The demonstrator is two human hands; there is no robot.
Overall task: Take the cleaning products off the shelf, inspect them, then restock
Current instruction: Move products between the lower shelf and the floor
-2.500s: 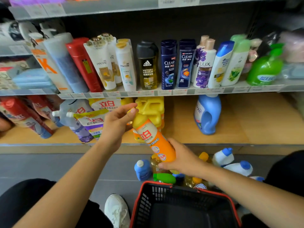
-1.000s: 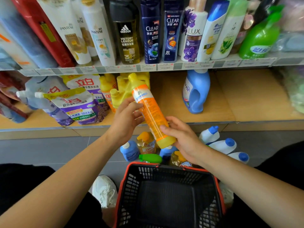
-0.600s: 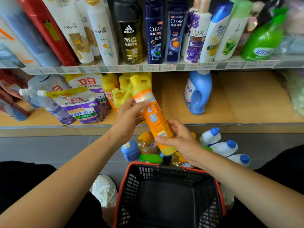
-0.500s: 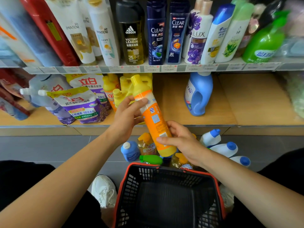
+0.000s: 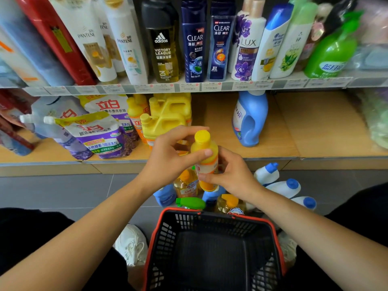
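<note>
Upper shelf (image 5: 189,87) runs across 12 o'clock, holding a Pantene bottle (image 5: 88,43), an adidas bottle (image 5: 162,49) reading Victory League, Clear bottles (image 5: 194,45) and a Lux bottle (image 5: 245,51). The wooden lower shelf (image 5: 315,127) shows bare wood at 2 o'clock, right of a blue jug (image 5: 249,120). Yellow jugs (image 5: 168,118) stand at 11 o'clock. A black basket (image 5: 210,213) with a red rim sits open at 6 o'clock. White bottles (image 5: 281,187) lie on the floor at 4 o'clock. At centre, my left hand (image 5: 168,160) and right hand (image 5: 233,175) both grip the orange bottle (image 5: 204,148), yellow cap up, before the lower shelf's front edge.
</note>
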